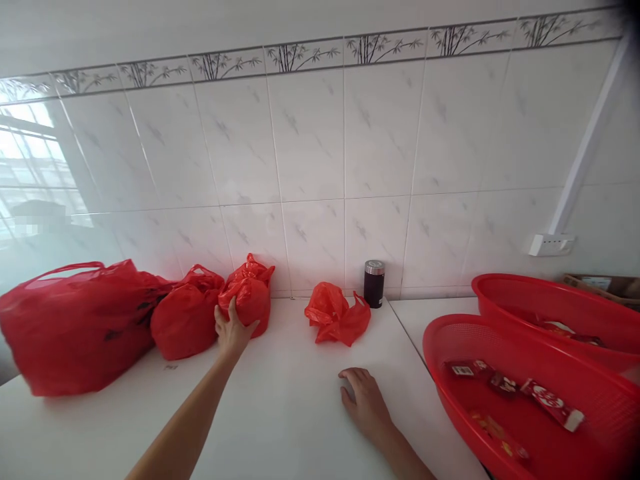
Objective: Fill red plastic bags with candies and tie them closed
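My left hand [234, 331] is on the front of a filled red plastic bag [254, 297]. Its fingers and thumb spread around the bag's lower front. That bag stands near the tiled wall, its top gathered. Touching it on the left is another full red bag [183, 323], and further left a much larger red bag [75, 333] with a loop handle. My right hand [367, 403] is low over the white table, fingers slightly curved, thumb apart, holding nothing. A crumpled red plastic bag [337, 317] lies just beyond it.
A dark cup with a silver lid [374, 285] stands by the wall. At the right, a red plastic basket [450, 400] holds several wrapped snacks; a second red basket [500, 283] sits behind it. A cardboard box [620, 287] and a wall socket [551, 245] are further back.
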Motion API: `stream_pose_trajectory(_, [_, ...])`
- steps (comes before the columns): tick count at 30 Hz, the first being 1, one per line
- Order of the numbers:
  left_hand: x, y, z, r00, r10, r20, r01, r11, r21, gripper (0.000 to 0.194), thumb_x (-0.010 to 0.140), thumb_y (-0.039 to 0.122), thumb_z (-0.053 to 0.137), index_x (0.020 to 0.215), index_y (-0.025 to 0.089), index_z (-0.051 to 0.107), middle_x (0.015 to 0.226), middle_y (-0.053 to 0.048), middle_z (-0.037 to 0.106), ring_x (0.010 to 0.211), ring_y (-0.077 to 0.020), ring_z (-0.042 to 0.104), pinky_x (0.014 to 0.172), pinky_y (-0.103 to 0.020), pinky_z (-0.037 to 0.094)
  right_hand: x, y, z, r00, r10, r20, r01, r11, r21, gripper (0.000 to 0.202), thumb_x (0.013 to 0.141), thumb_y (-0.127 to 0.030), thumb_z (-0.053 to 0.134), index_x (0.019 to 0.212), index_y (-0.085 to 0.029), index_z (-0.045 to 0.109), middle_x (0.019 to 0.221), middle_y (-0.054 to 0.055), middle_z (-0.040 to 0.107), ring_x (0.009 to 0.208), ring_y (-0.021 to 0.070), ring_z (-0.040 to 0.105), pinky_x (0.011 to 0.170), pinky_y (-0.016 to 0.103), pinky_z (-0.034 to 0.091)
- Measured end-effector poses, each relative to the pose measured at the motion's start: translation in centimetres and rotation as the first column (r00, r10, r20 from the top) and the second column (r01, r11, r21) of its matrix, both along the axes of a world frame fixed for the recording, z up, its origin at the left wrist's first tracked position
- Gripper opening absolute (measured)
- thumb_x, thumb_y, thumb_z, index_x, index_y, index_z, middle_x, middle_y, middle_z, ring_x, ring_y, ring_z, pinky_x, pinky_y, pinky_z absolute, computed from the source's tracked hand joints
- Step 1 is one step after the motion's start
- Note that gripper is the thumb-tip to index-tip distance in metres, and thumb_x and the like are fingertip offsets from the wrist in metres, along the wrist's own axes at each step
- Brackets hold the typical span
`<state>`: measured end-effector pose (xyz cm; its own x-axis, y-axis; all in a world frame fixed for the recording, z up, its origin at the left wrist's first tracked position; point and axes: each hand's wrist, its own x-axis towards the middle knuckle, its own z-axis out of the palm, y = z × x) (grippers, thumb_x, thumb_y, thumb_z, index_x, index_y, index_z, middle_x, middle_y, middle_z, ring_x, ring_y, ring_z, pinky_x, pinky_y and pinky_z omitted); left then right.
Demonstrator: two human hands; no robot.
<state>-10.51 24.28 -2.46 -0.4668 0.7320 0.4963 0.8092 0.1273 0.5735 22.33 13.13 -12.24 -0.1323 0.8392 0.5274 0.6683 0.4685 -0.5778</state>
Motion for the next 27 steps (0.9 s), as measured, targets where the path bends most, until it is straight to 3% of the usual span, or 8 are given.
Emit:
stream_pose_trajectory(4, [-0.4, 1.2, 0.1, 0.999, 0.012, -0.044, -0.013, 1.0, -0.008, 0.065, 0.081, 0.038, 0.059, 0.139, 0.014, 0.041, 0.146, -0.025, 0.028, 0.121, -0.043, 0.049, 0.093, -0.052, 0.045, 0.2, -0.1, 0.1, 1.0, 0.003, -0.007, -0.003, 1.0, 0.001, 0.027, 0.079, -0.01, 0.05, 0.097, -0.025, 0.064, 0.098, 0.005, 0.068, 0.097, 0.0236, 0.062, 0.086, 0.038, 0.05])
stream_pose_trajectory(8, [0.6, 0.1, -0.4, 0.981, -0.074, -0.181, 0.072, 0.997, -0.016, 0.043, 0.082, 0.025, 0.054, 0.124, 0.02, 0.058, 0.145, -0.015, 0.036, 0.121, -0.0387, 0.049, 0.094, -0.048, 0.045, 0.3, 0.1, 0.1, 1.0, 0.016, 0.0, -0.016, 0.999, -0.032, 0.025, 0.081, -0.011, 0.05, 0.098, -0.024, 0.063, 0.1, 0.006, 0.067, 0.099, 0.0241, 0.06, 0.086, 0.04, 0.05])
stream_pose_trajectory(12, [2.9, -3.0, -1.6, 0.935, -0.173, -0.309, 0.176, 0.984, -0.017, 0.039, 0.082, 0.019, 0.052, 0.119, 0.026, 0.062, 0.145, -0.01, 0.038, 0.126, -0.0358, 0.044, 0.1, -0.047, 0.04, 0.4, 0.1, -0.1, 0.998, 0.044, -0.039, -0.045, 0.999, -0.023, 0.022, 0.084, -0.013, 0.048, 0.097, -0.023, 0.062, 0.098, 0.006, 0.067, 0.096, 0.0231, 0.061, 0.084, 0.039, 0.05])
stream_pose_trajectory(15, [4.1, -5.6, -1.9, 0.881, -0.3, -0.367, 0.359, 0.928, 0.103, 0.047, 0.085, 0.026, 0.055, 0.131, 0.028, 0.051, 0.142, -0.011, 0.039, 0.127, -0.0314, 0.045, 0.103, -0.045, 0.04, 0.4, -0.3, 0.4, 0.989, 0.076, -0.13, -0.07, 0.996, 0.05, 0.022, 0.089, -0.015, 0.042, 0.101, -0.023, 0.059, 0.097, 0.006, 0.066, 0.093, 0.0205, 0.062, 0.081, 0.035, 0.051])
stream_pose_trajectory(17, [4.2, -6.5, -1.7, 0.861, -0.357, -0.363, 0.451, 0.865, 0.22, 0.062, 0.083, 0.037, 0.062, 0.141, 0.028, 0.038, 0.144, -0.013, 0.036, 0.13, -0.0299, 0.043, 0.105, -0.044, 0.039, 0.2, -0.4, 1.5, 0.976, 0.085, -0.201, -0.061, 0.99, 0.125, 0.022, 0.091, -0.016, 0.041, 0.103, -0.023, 0.058, 0.097, 0.006, 0.065, 0.092, 0.0188, 0.062, 0.081, 0.032, 0.051])
stream_pose_trajectory(19, [3.9, -6.5, -1.3, 0.881, -0.367, -0.299, 0.447, 0.853, 0.27, 0.082, 0.077, 0.048, 0.069, 0.145, 0.027, 0.028, 0.149, -0.014, 0.03, 0.136, -0.0312, 0.036, 0.109, -0.047, 0.035, -0.1, -0.2, 3.3, 0.96, 0.068, -0.271, -0.016, 0.981, 0.191, 0.02, 0.091, -0.017, 0.041, 0.103, -0.022, 0.057, 0.096, 0.005, 0.064, 0.09, 0.0176, 0.061, 0.08, 0.031, 0.051])
stream_pose_trajectory(23, [3.3, -4.7, -1.6, 0.9, -0.429, -0.084, 0.436, 0.895, 0.097, 0.108, 0.063, 0.058, 0.077, 0.15, 0.026, 0.02, 0.158, -0.017, 0.012, 0.144, -0.037, 0.018, 0.11, -0.058, 0.029, -1.3, 2.3, 8.3, 0.929, 0.01, -0.37, 0.1, 0.956, 0.276, 0.017, 0.092, -0.023, 0.044, 0.103, -0.021, 0.057, 0.099, 0.006, 0.064, 0.095, 0.0179, 0.06, 0.084, 0.032, 0.049])
stream_pose_trajectory(27, [5.1, -3.8, -3.5, 0.795, -0.589, 0.145, 0.591, 0.806, 0.032, 0.1, 0.06, 0.056, 0.079, 0.144, 0.026, 0.033, 0.157, -0.017, 0.012, 0.146, -0.0361, 0.012, 0.11, -0.055, 0.031, -2.6, 7.2, 11.7, 0.919, -0.117, -0.376, 0.22, 0.945, 0.244, 0.023, 0.089, -0.026, 0.046, 0.109, -0.018, 0.055, 0.11, 0.01, 0.062, 0.106, 0.0213, 0.056, 0.094, 0.037, 0.046])
